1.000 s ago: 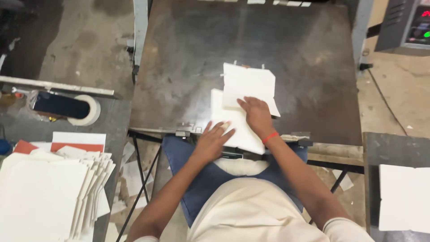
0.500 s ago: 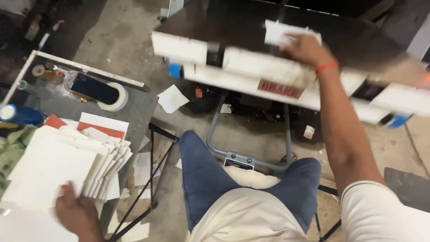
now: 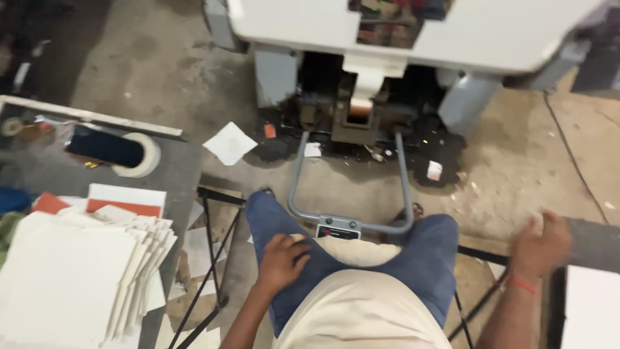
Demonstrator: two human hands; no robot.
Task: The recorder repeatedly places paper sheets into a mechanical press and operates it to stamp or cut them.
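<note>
Dusty concrete floor spreads under a pale machine with a grey pedal bar. Left hand rests loosely curled and empty on the blue-jeaned thigh; right hand, blurred, reaches the dark right counter edge beside a white sheet, grip unclear. Best to steady that hand before pinching one sheet. A stack of white sheets waits on the left counter.

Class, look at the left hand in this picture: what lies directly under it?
The left hand rests on the person's thigh in blue jeans. Whether anything is held beneath the palm cannot be seen; the hand covers it.
</note>
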